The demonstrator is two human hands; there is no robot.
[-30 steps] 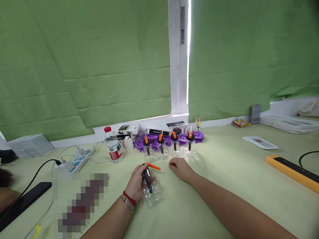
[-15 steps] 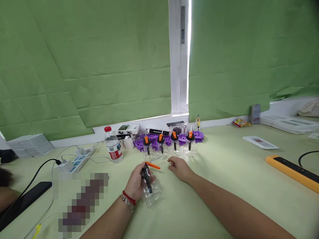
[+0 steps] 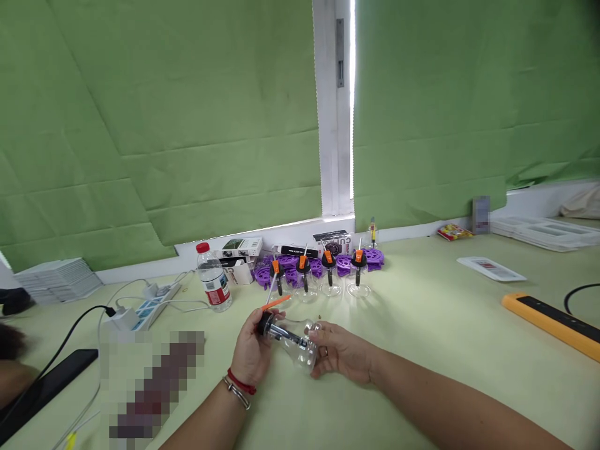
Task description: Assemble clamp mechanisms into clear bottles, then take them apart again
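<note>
Gripping a clear bulb (image 3: 300, 340), both hands' fingers (image 3: 328, 350) sit before four upright bulbs (image 3: 319, 281).

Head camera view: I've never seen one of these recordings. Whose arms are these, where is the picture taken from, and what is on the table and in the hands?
The picture comes from a camera worn on a person's head, looking forward and down, so both arms are their own. The left hand and right hand together hold a clear bottle lying sideways, with a black cap and an orange lever at the left-hand end. On the pale green table, four similar bottles stand in a row before purple parts. A water bottle, power strip and small boxes sit nearby.
</note>
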